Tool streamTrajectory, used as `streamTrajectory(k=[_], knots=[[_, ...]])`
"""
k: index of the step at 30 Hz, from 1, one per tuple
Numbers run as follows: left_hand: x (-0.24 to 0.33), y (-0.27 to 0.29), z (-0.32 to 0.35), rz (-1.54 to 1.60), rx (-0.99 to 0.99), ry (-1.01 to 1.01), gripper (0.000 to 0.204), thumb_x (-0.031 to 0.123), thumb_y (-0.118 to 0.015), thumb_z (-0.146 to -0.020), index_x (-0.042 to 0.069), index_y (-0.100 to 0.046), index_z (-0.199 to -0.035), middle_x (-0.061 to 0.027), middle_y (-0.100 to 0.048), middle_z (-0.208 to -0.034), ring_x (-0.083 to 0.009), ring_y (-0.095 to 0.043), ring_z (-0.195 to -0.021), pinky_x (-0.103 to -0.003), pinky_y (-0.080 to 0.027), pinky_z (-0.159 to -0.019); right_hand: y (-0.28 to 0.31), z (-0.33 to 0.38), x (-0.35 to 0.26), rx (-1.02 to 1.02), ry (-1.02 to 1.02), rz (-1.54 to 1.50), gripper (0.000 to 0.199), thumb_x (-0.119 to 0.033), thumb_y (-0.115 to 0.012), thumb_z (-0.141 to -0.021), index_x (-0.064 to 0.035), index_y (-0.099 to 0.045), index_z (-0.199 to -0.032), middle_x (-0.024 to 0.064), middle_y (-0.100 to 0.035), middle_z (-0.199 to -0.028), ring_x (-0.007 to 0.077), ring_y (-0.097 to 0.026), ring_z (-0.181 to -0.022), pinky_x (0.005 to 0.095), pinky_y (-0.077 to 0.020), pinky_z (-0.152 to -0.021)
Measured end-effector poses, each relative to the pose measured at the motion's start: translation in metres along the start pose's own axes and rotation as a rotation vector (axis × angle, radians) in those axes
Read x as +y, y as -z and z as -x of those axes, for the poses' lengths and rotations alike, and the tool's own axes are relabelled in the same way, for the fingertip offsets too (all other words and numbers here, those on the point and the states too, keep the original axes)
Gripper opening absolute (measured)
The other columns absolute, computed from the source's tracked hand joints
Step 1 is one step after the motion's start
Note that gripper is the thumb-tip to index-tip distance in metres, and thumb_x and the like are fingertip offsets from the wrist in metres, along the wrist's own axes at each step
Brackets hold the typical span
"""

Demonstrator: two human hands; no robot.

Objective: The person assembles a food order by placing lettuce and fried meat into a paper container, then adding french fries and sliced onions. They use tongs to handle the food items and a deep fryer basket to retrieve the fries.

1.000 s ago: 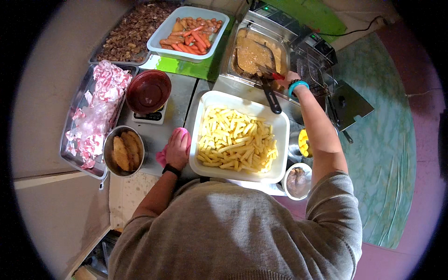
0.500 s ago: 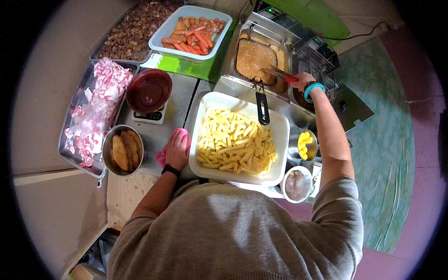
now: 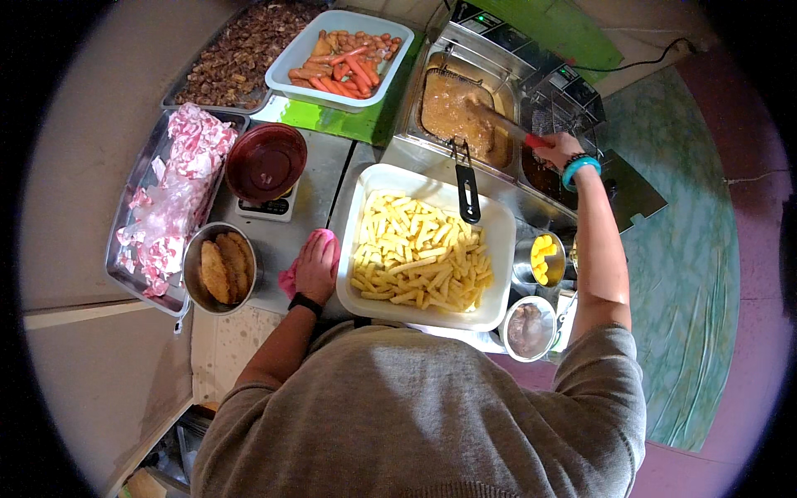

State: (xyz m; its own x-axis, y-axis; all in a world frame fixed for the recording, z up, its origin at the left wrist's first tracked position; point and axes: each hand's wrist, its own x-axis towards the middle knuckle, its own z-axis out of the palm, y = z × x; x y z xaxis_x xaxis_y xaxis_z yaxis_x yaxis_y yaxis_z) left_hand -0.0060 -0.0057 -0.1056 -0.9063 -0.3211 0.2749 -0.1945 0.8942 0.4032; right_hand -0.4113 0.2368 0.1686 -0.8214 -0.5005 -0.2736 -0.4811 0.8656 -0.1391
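My right hand [image 3: 561, 149] is closed round the red handle of metal tongs [image 3: 508, 124]. Their tips are blurred and reach into the frothing oil at the fryer basket [image 3: 452, 104]. The basket's black handle [image 3: 467, 192] overhangs the far rim of a white tub of pale cut fries [image 3: 423, 259]. On the steel counter left of that tub, my left hand [image 3: 315, 270] lies over a bunched pink cloth [image 3: 329, 241], its fingers pressed onto it. What sits under the froth in the basket cannot be made out.
Left of me are a brown bowl [image 3: 266, 162] on a scale [image 3: 267, 207], a steel pot of breaded pieces [image 3: 226, 267] and a tray of raw meat [image 3: 178, 191]. Sausages [image 3: 347, 70] fill a tub at the back. Metal cups [image 3: 541, 259] stand right of the fries.
My right hand has shifted slightly right and toward me, with the tongs swinging over the basket. The oil's surface froths differently. My left hand has stayed on the cloth.
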Motion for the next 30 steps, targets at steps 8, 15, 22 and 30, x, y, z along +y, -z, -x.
streamTrajectory(k=[8, 15, 22, 30], knots=[[0.000, 0.003, 0.001, -0.003, -0.007, 0.007, 0.044, 0.023, -0.050, -0.075, 0.001, -0.045, -0.113, -0.0146, -0.041, -0.120, -0.0282, -0.034, -0.116, -0.040, -0.026, -0.098, 0.007, 0.034, 0.008, 0.156, 0.034, 0.029, 0.036, -0.032, -0.060, -0.071, -0.0084, -0.060, -0.099, 0.0152, -0.062, -0.078, 0.0264, -0.060, -0.070, 0.0348, -0.0462, -0.064], [0.003, 0.007, 0.001, -0.028, -0.009, -0.001, 0.044, 0.020, -0.051, -0.074, 0.001, -0.045, -0.113, -0.0136, -0.041, -0.120, -0.0281, -0.035, -0.115, -0.040, -0.025, -0.098, -0.005, 0.037, -0.001, 0.325, 0.011, 0.296, 0.036, -0.035, -0.058, -0.072, -0.0133, -0.058, -0.101, 0.0151, -0.061, -0.085, 0.0311, -0.058, -0.081, 0.0393, -0.0464, -0.070], [0.001, 0.004, 0.001, -0.001, -0.003, 0.005, 0.045, 0.018, -0.053, -0.072, 0.001, -0.045, -0.113, -0.0140, -0.041, -0.119, -0.0281, -0.034, -0.116, -0.039, -0.025, -0.099, 0.015, 0.057, -0.025, 0.238, -0.029, 0.530, 0.037, -0.036, -0.054, -0.075, -0.0182, -0.053, -0.107, 0.0117, -0.061, -0.086, 0.0286, -0.059, -0.078, 0.0398, -0.0482, -0.066], [0.001, 0.003, 0.001, -0.023, -0.011, -0.002, 0.045, 0.019, -0.053, -0.072, 0.001, -0.045, -0.113, -0.0141, -0.041, -0.119, -0.0281, -0.034, -0.115, -0.039, -0.025, -0.098, 0.015, 0.057, 0.006, 0.258, 0.026, 0.423, 0.040, -0.035, -0.058, -0.073, -0.0162, -0.053, -0.108, 0.0140, -0.060, -0.088, 0.0303, -0.058, -0.082, 0.0401, -0.0473, -0.069]])
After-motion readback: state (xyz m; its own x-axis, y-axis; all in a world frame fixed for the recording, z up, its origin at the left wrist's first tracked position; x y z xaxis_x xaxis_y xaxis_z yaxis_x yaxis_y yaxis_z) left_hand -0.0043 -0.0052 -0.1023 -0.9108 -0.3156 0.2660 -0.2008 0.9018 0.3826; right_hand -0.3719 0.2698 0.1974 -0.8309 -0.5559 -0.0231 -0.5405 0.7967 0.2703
